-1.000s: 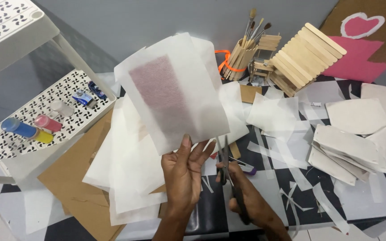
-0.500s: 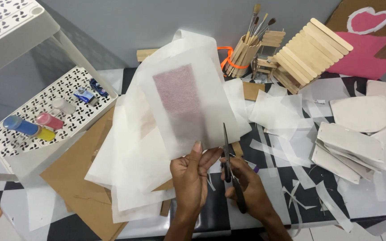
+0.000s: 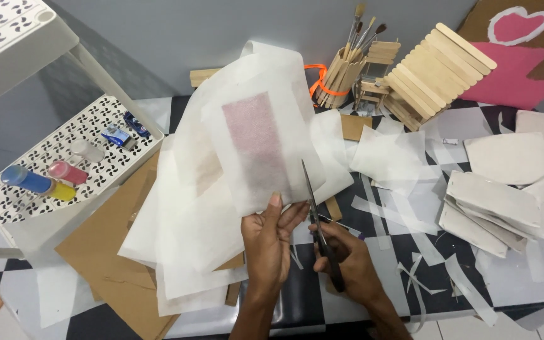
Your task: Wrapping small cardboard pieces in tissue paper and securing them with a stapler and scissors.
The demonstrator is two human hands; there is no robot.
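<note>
2 hands (image 3: pixel 269 242), 1 scissors (image 3: pixel 319 226), 3 paint bottles (image 3: pixel 48 179) left, 1 brush holder (image 3: pixel 341 72) far, 1 stick house (image 3: pixel 432 66) far right.

A black-and-white checkered table (image 3: pixel 524 296) carries paper strips (image 3: pixel 410 214) right of the hands, brown cardboard (image 3: pixel 105 252) left, grey sheets (image 3: pixel 505 195) farther right.

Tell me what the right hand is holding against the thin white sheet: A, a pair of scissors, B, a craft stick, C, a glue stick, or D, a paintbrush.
A: the right hand grips dark scissors whose blades point up along the right edge of the thin white sheet, which the left hand pinches at its bottom edge.
</note>
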